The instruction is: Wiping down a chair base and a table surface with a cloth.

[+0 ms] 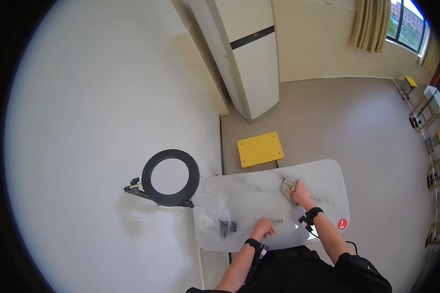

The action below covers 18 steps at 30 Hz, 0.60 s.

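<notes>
My right hand [300,193] presses on a folded grey-beige cloth [288,182], gripping it on the far right part of a white marble-patterned table [253,186]. My left hand [264,227] is at the table's near side, its fingers curled in and no object visible in it. Both wrists wear black straps with small devices attached. Left of my left hand, a clear plastic bag [209,207] lies crumpled on the table, with a dark object [227,229] at its near end; what that object is I cannot tell.
A black ring light [146,179] on a jointed arm stands at the table's left end, by the white wall. Beyond the far edge is a yellow-topped stool [261,149]. A tall white cabinet air conditioner [256,73] stands farther back. Several stools line the right side.
</notes>
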Each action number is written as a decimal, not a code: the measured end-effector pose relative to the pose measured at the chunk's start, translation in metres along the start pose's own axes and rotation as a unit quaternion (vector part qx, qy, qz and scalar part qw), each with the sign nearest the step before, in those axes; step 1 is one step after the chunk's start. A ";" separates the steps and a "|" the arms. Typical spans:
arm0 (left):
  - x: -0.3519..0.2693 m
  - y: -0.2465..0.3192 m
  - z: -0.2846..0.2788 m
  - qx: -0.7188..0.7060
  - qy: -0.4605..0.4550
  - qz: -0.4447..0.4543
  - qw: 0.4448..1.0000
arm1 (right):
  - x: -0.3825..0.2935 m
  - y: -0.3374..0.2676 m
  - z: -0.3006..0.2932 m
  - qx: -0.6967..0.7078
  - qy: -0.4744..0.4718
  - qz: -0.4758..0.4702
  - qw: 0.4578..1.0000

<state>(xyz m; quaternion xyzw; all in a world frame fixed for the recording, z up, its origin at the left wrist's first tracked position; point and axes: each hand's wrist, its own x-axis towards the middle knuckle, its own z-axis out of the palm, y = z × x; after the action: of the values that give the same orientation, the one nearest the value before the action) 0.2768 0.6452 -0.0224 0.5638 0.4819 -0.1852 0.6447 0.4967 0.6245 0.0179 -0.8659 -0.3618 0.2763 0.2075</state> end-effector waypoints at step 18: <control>0.004 -0.011 0.003 0.011 -0.029 0.048 0.998 | 0.064 -0.007 -0.001 0.010 0.023 -0.012 1.000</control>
<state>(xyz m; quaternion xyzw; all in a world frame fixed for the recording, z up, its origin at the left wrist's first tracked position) 0.2719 0.6404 -0.0322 0.5878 0.4328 -0.1756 0.6605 0.5319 0.6764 0.0012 -0.8654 -0.3648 0.2572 0.2279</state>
